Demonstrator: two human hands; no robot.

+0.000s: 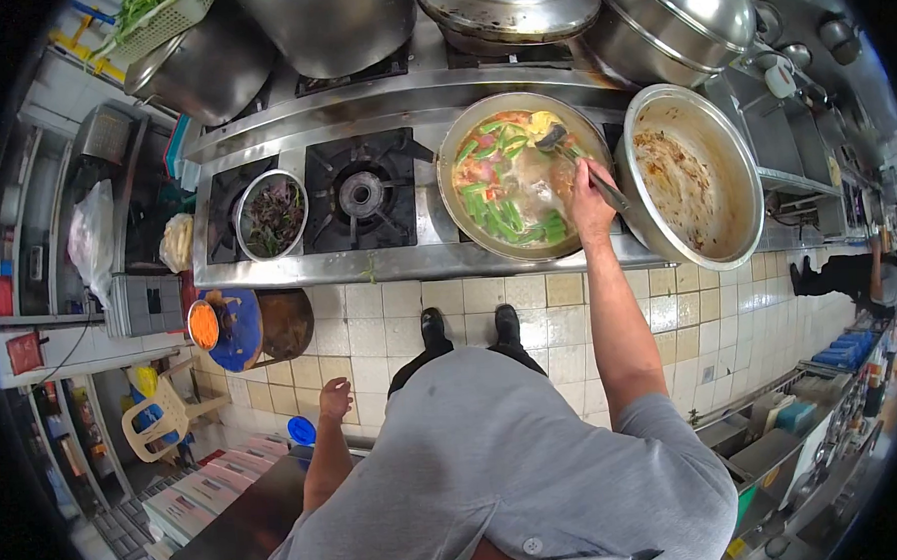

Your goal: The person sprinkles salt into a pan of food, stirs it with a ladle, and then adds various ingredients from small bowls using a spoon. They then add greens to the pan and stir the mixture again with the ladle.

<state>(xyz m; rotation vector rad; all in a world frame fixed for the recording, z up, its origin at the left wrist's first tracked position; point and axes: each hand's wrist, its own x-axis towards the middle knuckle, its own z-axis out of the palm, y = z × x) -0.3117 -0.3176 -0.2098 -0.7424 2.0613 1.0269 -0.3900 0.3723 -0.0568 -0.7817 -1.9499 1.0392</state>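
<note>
My right hand [593, 199] is closed around the handle of a ladle [613, 191], over the right side of a wide pan [446, 180]. The ladle's dark head dips into a reddish-orange soup [535, 191] with green vegetable pieces and something yellow near the far rim. My left hand [336, 398] hangs at my side, away from the stove, with fingers loosely apart and nothing in it. Right of the pan, a large metal pot [736, 217] tilts toward me, brown residue on its inside.
A bowl of dark leafy greens [273, 213] sits left of a bare burner [362, 194]. Large lidded pots [512, 7] line the back. Low on the left stand a bowl of orange shreds [203, 325] and a plastic chair [159, 418]. Another person [849, 281] is at far right.
</note>
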